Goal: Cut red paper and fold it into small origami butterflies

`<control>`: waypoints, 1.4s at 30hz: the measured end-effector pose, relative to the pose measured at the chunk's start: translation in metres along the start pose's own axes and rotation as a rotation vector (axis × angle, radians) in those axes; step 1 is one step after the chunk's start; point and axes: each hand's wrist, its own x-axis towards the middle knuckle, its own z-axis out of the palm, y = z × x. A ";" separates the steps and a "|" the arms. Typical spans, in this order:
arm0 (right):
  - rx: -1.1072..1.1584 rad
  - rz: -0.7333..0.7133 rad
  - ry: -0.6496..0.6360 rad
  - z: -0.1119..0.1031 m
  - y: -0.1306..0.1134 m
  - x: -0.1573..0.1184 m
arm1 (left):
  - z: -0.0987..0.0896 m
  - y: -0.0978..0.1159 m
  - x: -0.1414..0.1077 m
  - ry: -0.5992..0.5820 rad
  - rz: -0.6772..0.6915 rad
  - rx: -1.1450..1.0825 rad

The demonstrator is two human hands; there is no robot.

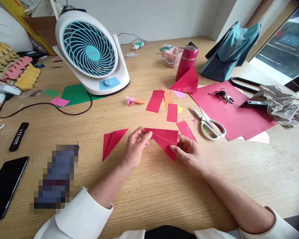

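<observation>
Between the pinching fingers [146, 137] of the left hand [136, 146] and right hand [193, 154], a red paper [165, 136] is gripped at tip and edge, mid-fold, I'd say, so the next move likely calls for pressing it flat, with another folded paper [112, 143] lying just left of them.

Here the broad wooden table [149, 202] stretches right across, a pale wall [169, 20] rising behind it, daylight gleaming over the tabletop's right side, beside a wood-framed window [285, 54]!
</observation>
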 end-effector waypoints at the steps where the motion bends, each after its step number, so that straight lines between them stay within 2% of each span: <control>1: 0.012 0.004 0.021 0.000 0.000 0.000 | -0.001 0.000 0.000 -0.002 -0.011 -0.005; 5: -0.001 0.007 0.089 -0.004 0.001 0.000 | -0.007 -0.006 0.002 -0.026 -0.006 0.035; 9: 0.033 0.002 0.055 -0.005 0.003 0.001 | -0.014 -0.014 0.002 -0.045 0.083 0.202; 12: 0.013 -0.010 0.052 -0.004 0.008 0.002 | -0.013 -0.016 0.002 -0.065 0.092 0.268; 18: -0.025 -0.064 0.094 -0.004 0.017 0.002 | -0.005 -0.013 0.000 -0.085 0.006 0.164; 23: 0.032 -0.149 0.142 -0.004 0.009 0.003 | -0.004 -0.009 0.000 -0.051 -0.039 0.092; 29: 0.047 -0.162 0.119 -0.005 0.005 0.002 | -0.003 -0.004 -0.003 -0.126 -0.094 0.065; 35: -0.009 -0.153 0.156 -0.008 0.004 0.001 | -0.005 -0.006 -0.002 -0.096 -0.012 0.244; 40: 0.101 -0.141 0.317 -0.011 -0.003 0.004 | -0.008 -0.009 -0.001 -0.215 0.068 0.469; 42: 0.162 -0.133 0.340 -0.011 -0.004 0.005 | -0.008 -0.010 -0.001 -0.252 0.087 0.518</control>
